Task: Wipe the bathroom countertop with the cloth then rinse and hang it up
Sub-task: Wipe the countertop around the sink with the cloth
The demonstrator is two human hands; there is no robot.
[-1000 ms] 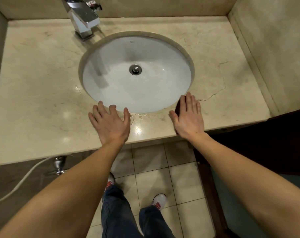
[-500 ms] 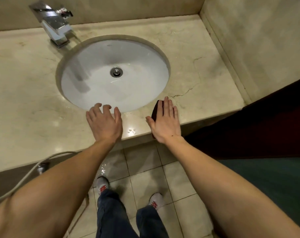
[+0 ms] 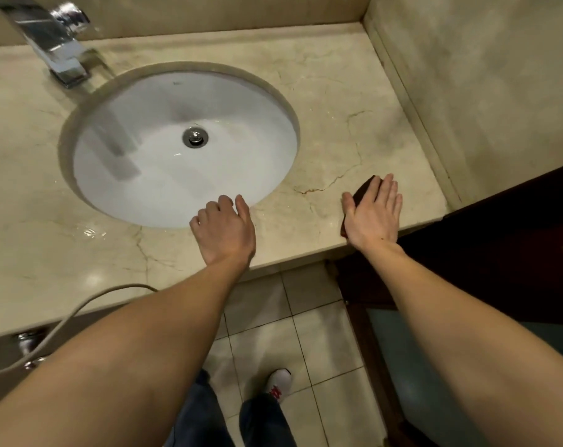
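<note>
Head view, looking down on a beige marble countertop [image 3: 331, 91] with a round white undermount sink [image 3: 183, 146]; chrome drain [image 3: 195, 137] at basin centre; square chrome faucet [image 3: 53, 43] at the back left rim; right hand [image 3: 373, 214] flat, fingers straight and together, pressing a dark cloth [image 3: 364, 188] onto the counter near the front right corner, cloth showing only beyond the thumb side and under the fingertips; left hand [image 3: 225, 233] empty, fingers loosely curled, resting at the sink's front rim; thin crack [image 3: 335, 180] in the marble between sink and cloth; grey hose [image 3: 80, 308] below the counter edge at left; white shoe [image 3: 278, 383] on tiled floor [image 3: 322, 343].
</note>
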